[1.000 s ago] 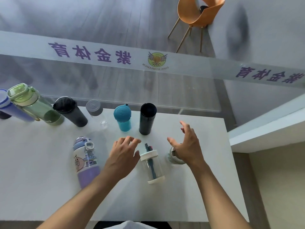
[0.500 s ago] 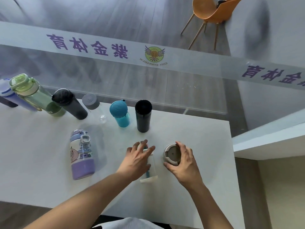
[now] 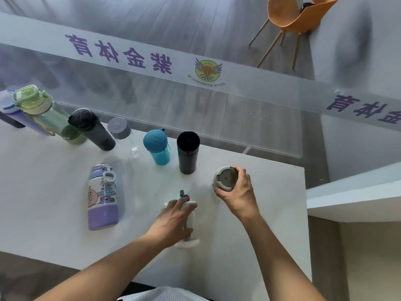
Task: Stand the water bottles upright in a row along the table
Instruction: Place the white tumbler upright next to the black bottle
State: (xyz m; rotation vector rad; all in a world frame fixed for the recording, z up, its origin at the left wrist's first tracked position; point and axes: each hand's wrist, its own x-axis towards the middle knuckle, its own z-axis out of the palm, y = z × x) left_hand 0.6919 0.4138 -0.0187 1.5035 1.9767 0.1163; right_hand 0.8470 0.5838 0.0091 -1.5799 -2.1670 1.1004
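Several bottles stand upright along the far edge of the white table (image 3: 54, 213): a blue one (image 3: 8, 109), a green one (image 3: 41, 109), a dark grey one (image 3: 91, 129), a clear one with a grey cap (image 3: 120, 129), a teal one (image 3: 157, 147) and a black tumbler (image 3: 187, 152). A purple cartoon bottle (image 3: 102, 197) lies on its side. My left hand (image 3: 173, 220) is closed around a clear bottle with a white lid (image 3: 191, 216), lying flat. My right hand (image 3: 237, 192) grips a grey-lidded bottle (image 3: 224, 178) standing right of the tumbler.
A glass partition with a printed band (image 3: 195, 68) rises just behind the table's far edge. An orange chair (image 3: 290, 16) stands beyond it. A white ledge (image 3: 355, 196) sits to the right of the table.
My right hand has carried the grey-lidded bottle up and away, toward the row beside the black tumbler. My left hand has closed further over the clear bottle.
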